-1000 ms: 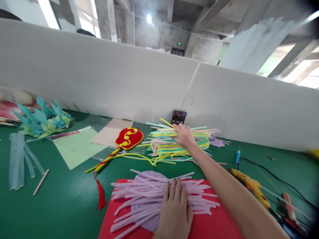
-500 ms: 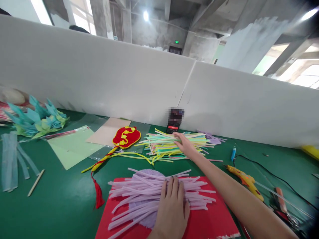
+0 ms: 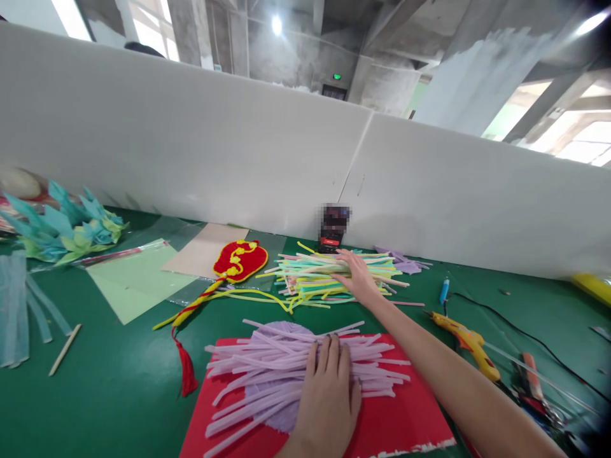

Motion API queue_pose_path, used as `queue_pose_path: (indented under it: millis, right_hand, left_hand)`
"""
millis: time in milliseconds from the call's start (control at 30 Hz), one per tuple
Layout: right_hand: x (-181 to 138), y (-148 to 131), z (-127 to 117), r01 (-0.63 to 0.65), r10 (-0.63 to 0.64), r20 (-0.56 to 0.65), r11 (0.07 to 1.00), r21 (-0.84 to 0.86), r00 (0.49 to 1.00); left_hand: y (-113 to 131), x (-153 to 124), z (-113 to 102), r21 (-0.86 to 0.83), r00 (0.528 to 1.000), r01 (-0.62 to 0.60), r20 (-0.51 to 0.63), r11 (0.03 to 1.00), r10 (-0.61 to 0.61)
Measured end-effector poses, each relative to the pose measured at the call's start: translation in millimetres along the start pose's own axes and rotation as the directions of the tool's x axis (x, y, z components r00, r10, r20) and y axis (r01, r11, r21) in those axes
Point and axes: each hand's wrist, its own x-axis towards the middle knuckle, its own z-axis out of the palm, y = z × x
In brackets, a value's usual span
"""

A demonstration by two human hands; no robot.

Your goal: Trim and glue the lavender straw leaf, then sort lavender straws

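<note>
My left hand (image 3: 328,394) lies flat, fingers together and stretched out, on a spread of pale purple strips (image 3: 267,375). The strips cover a purple felt disc on a red sheet (image 3: 405,423) at the near edge of the green table (image 3: 109,394). My right hand (image 3: 356,275) reaches far forward and rests, fingers extended, on a heap of mixed yellow, green, pink and blue strips (image 3: 310,273). Whether its fingertips pinch a strip I cannot make out.
A red and yellow ornament with a tassel (image 3: 238,262) lies left of the heap. Green and beige sheets (image 3: 128,283), blue-green paper flowers (image 3: 62,226), clear strips (image 3: 19,305) and a wooden stick (image 3: 64,348) sit left. A yellow glue gun (image 3: 468,343), its cable and tools lie right. A white partition (image 3: 238,152) backs the table.
My right hand has shifted slightly over the mixed heap, pressing it flatter. My left hand stays on the purple strips. The view has drifted a little.
</note>
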Motion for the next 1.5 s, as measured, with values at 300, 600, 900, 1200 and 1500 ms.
queue_pose_path:
  millis: [300,600,900,1200,1500]
  right_hand:
    - [1.0,5.7,1.5,0.051,-0.014,0.168,0.974,-0.221,0.986]
    - [-20.9,-1.0,-4.1,0.206,-0.154,0.222,0.950,-0.234,0.963]
    - [1.9,18.1,-2.1,-0.023,0.013,0.208,0.999,0.047,0.978]
    - [-14.7,12.9,-16.5,0.202,-0.166,0.338,0.977,-0.075,0.926]
    - [-34.0,6.7,2.3,0.380,-0.368,0.107,0.845,-0.377,0.924]
  left_hand:
    - [0.9,0.4,0.0,0.005,1.000,0.017,0.023,1.000,-0.017]
    - [0.2,0.4,0.9,0.018,1.000,-0.004,-0.008,1.000,0.004]
    - [-0.4,-0.1,2.0,0.018,1.000,-0.003,-0.014,1.000,0.003]
    - [-0.1,-0.4,1.4,0.020,0.999,-0.006,-0.038,1.000,0.007]
    - [0.5,0.6,1.8,0.016,1.000,0.002,-0.023,1.000,-0.001]
